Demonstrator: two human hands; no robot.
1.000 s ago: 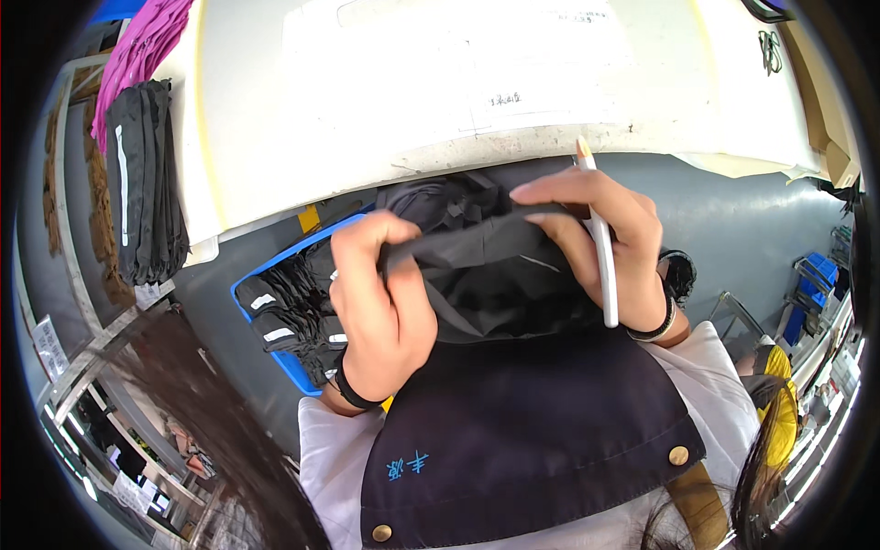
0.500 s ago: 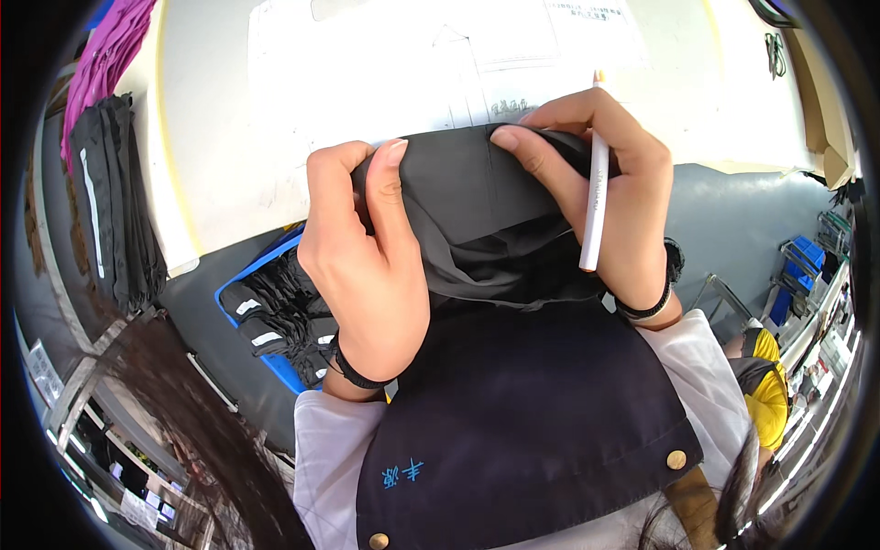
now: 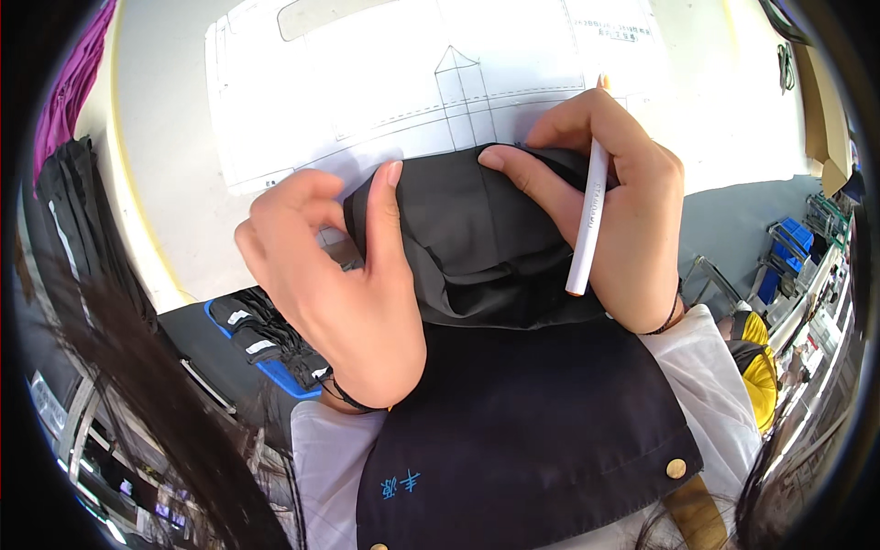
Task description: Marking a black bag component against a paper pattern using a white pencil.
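A dark grey piece of fabric [image 3: 449,206] with a folded upper edge and a thin vertical line or seam is stretched between my hands. My left hand [image 3: 344,293] grips its left end, the thumb on the near face and the bent fingers spread partly behind, fingertips mostly hidden. Its right end is pinched by my right hand [image 3: 623,192], thumb in front and index finger behind. A slim white pencil [image 3: 589,215] is also tucked in my right hand, slanting across the palm. Below, the fabric hangs in loose folds over my dark apron [image 3: 532,403].
Under the fabric's far edge, a white paper pattern [image 3: 385,82] with drawn lines lies on the pale table [image 3: 165,183]. Dark garments [image 3: 78,211] and purple cloth [image 3: 73,92] hang at left. A blue crate [image 3: 284,376] holds dark pieces. A person in yellow [image 3: 759,380] is at right.
The fabric and both hands have come slightly nearer, showing more of the pattern. My left fingers have loosened and spread left from the thumb. The right hand keeps its pinch and the pencil.
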